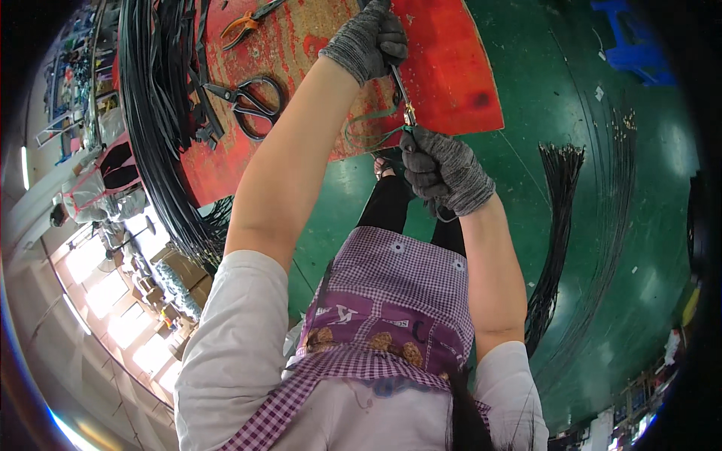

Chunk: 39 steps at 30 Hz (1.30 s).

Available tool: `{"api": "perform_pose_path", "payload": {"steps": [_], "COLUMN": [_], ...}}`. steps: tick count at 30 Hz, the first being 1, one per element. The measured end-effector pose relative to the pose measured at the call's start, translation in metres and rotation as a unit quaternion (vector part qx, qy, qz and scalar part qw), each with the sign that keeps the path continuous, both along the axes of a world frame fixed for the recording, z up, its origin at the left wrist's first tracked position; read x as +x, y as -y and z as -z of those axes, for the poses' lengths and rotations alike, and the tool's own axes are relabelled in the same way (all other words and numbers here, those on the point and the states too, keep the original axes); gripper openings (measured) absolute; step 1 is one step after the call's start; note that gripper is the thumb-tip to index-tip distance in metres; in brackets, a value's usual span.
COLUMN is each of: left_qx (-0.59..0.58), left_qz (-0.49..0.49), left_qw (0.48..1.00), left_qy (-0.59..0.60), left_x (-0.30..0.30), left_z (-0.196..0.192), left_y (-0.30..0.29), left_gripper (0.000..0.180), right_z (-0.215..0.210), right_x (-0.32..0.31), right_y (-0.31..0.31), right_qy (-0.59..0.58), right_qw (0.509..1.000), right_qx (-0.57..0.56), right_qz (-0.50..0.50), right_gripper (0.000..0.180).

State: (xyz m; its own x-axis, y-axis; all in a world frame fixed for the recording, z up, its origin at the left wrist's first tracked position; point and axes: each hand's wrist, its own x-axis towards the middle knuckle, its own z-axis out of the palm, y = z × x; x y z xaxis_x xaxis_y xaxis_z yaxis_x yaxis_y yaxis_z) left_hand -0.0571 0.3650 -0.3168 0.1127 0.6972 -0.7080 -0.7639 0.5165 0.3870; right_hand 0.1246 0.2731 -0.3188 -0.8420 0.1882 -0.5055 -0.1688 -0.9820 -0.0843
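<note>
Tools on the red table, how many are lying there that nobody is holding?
2. Black scissors lie on the red table near the black cable bundle; orange-handled pliers lie at its far edge. More may be hidden under the cables.

Black scissors (252, 103) and orange-handled pliers (244, 22) lie on the worn red worktop (451, 75) at upper centre — black cable bundles (154, 128) drape its left edge; more black cables (553, 240) fan over the green floor (639, 188), right

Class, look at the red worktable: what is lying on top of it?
On the red worktable lie black scissors, orange-handled pliers and black cables. The left hand hides part of it.
</note>
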Motion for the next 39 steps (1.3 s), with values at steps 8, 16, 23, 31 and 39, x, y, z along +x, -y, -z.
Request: {"api": "perform_pose_path", "payload": {"steps": [8, 16, 23, 31, 39], "left_qx": [-0.003, 0.038, -0.011, 0.0, 0.04], "left_qz": [-0.018, -0.013, 0.001, 0.055, 0.065], "left_qw": [0.999, 0.994, 1.0, 0.997, 0.997], "left_qy": [-0.031, 0.098, 0.022, 0.051, -0.029], "left_x": [0.004, -0.01, -0.005, -0.012, -0.024], "left_z": [-0.009, 0.009, -0.003, 0.002, -0.006], "left_y": [0.001, 0.007, 0.006, 0.006, 0.0], "left_gripper": [0.037, 0.041, 0.041, 0.042, 0.038], "right_z": [0.006, 0.016, 0.019, 0.027, 0.017], "right_x": [-0.018, -0.044, -0.054, -0.069, -0.08], "right_y": [-0.006, -0.012, -0.017, -0.022, -0.047], "right_qy": [-0.064, -0.291, -0.33, -0.386, -0.271], "right_qw": [0.996, 0.939, 0.922, 0.894, 0.946], "right_qx": [-0.047, -0.165, -0.178, -0.192, -0.123], "right_qz": [0.037, 0.074, 0.093, 0.126, 0.125], "right_gripper": [0.023, 0.021, 0.023, 0.022, 0.019]}}
